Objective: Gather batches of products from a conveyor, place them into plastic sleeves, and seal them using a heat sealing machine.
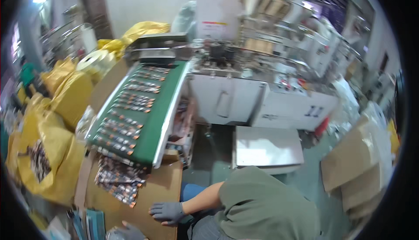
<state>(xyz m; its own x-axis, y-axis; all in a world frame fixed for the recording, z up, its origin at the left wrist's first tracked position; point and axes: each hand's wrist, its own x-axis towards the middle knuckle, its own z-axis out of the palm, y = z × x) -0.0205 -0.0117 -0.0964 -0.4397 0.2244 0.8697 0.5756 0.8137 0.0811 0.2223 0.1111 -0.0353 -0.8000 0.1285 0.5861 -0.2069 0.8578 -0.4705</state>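
My right hand (pixel 168 213), in a grey glove, lies flat on the brown cardboard-like tabletop (pixel 163 183), its fingers stretched toward the left. It holds nothing that I can see. At the bottom edge my left hand (pixel 130 232), also grey-gloved, is partly cut off beside some clear plastic (pixel 114 234); its grip cannot be made out. Beyond both hands, a heap of slim printed packets (pixel 120 179) is piled under the end of a green conveyor belt (pixel 153 122). More slim packets (pixel 124 120) lie in rows along the belt.
Teal-blue boxes (pixel 95 223) stand left of my left hand. A yellow sack (pixel 59 157) with packets showing through its opening is at the left. Ahead are a machine with white cabinets (pixel 222 100) and a low white-topped box (pixel 268 146). Cardboard boxes (pixel 351 166) stand at right.
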